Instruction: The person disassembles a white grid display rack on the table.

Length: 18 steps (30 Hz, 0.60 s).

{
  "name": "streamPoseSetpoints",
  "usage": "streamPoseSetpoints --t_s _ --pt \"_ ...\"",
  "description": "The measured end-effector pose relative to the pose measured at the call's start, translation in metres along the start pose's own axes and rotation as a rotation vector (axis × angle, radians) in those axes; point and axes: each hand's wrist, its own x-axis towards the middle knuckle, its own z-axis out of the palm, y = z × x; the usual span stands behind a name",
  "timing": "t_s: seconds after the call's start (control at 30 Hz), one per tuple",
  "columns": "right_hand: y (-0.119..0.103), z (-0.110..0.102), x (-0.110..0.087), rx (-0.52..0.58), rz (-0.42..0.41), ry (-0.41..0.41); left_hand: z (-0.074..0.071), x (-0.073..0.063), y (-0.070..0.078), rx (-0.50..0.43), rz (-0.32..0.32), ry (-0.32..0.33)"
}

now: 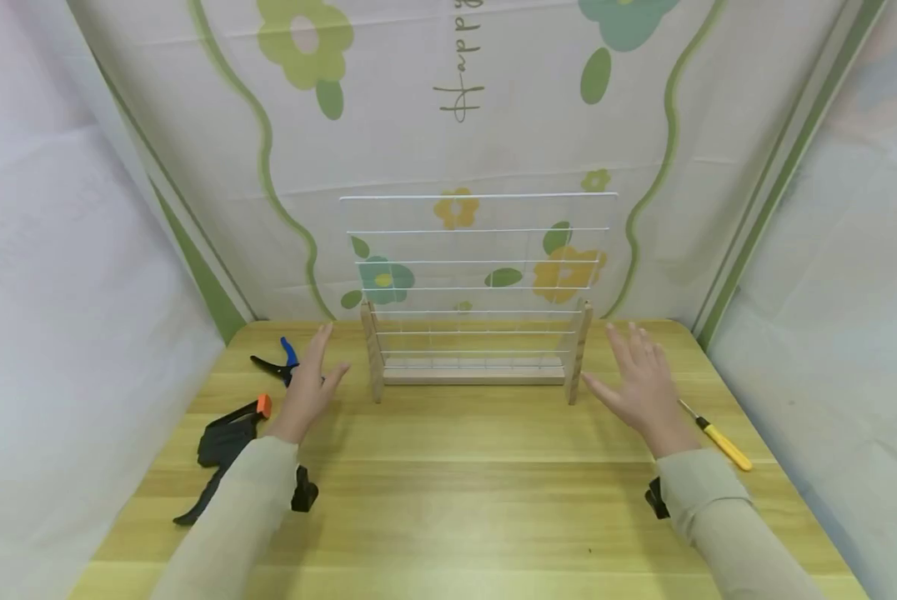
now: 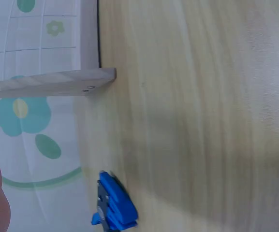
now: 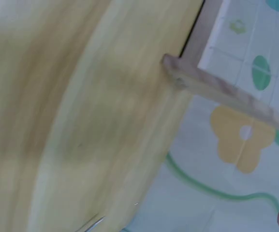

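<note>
A wire rack (image 1: 478,288) with white bars stands upright in a wooden frame, its wooden base (image 1: 474,377) resting on the table. Its left wooden side post (image 2: 57,83) appears in the left wrist view, its right side post (image 3: 226,94) in the right wrist view. To the left of the rack, my left hand (image 1: 309,392) is held out with straight fingers, apart from the rack and holding nothing. On the other side my right hand (image 1: 638,382) spreads its fingers near the right post, also holding nothing. Only small parts of each hand show in the wrist views.
Blue and black pliers (image 1: 287,363) lie behind my left hand. A black tool with an orange tip (image 1: 227,442) lies left of my left forearm. Right of my right hand is a yellow-handled screwdriver (image 1: 724,442). Printed cloth walls (image 1: 463,150) close in the table's back and sides.
</note>
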Motion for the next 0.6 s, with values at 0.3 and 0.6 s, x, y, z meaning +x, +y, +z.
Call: streamPoseSetpoints --t_s 0.3,0.6 --pt "-0.040 0.002 0.029 0.157 -0.066 0.074 -0.004 0.022 0.009 -0.115 -0.066 -0.014" --pt "-0.071 0.014 0.048 0.236 -0.106 0.119 0.005 0.043 0.014 -0.283 -0.089 0.027"
